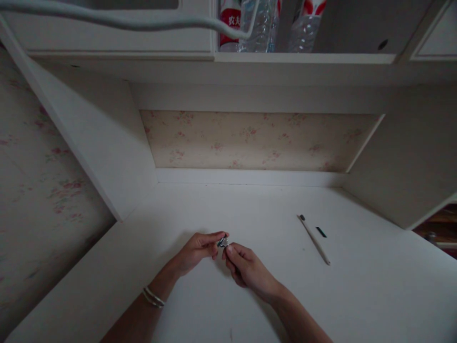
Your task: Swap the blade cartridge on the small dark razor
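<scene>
A small shiny metal piece (pixel 223 242) is held between both hands above the white desk; its exact kind is too small to make out. From the left, the thumb and fingers of my left hand (pixel 195 251) pinch one end of it. My right hand (pixel 250 269) grips the other end between thumb and curled fingers. The fingertips of the two hands almost meet around the metal piece and partly hide it. A pale band circles my left wrist.
On the white desk (pixel 200 202), a slim white pen-like stick (pixel 314 239) with a dark end lies right of my hands, beside a short dark strip (pixel 321 232). Side panels and an overhead shelf with plastic bottles (pixel 307 28) enclose the desk. A pale cable (pixel 143 23) crosses above.
</scene>
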`<action>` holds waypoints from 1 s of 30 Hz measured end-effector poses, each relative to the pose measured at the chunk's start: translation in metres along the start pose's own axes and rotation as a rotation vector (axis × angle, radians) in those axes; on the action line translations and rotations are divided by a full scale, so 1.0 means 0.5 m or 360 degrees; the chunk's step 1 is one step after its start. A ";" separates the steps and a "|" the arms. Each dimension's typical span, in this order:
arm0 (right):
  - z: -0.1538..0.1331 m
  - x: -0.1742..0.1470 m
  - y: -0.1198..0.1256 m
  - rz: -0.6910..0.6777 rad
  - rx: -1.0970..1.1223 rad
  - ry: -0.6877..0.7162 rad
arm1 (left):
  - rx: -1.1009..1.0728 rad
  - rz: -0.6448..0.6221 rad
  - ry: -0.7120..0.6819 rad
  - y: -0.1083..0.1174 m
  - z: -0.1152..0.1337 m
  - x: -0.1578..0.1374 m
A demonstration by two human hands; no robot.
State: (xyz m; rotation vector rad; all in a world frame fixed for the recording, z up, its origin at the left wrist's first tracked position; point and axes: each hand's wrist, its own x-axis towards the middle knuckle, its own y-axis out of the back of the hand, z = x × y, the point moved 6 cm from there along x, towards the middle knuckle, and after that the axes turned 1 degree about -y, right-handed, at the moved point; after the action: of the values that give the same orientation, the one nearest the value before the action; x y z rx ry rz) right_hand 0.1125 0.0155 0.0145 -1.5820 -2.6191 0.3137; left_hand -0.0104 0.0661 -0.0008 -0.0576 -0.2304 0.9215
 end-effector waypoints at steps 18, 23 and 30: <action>0.010 0.001 -0.004 0.0076 0.0014 -0.0055 | 0.0204 -0.0075 -0.0011 -0.003 0.007 -0.006; 0.019 0.006 0.004 0.0163 -0.0151 0.0022 | 0.0062 -0.0013 0.0026 -0.005 0.004 -0.003; 0.023 0.010 0.010 0.0256 -0.0176 0.0102 | -0.0289 0.0012 0.0104 -0.026 -0.001 0.005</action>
State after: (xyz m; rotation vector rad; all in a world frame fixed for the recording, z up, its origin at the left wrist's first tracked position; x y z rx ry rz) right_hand 0.1128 0.0209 0.0021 -1.8105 -2.5068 0.1257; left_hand 0.0011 0.0603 0.0011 -0.2558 -0.2530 0.9028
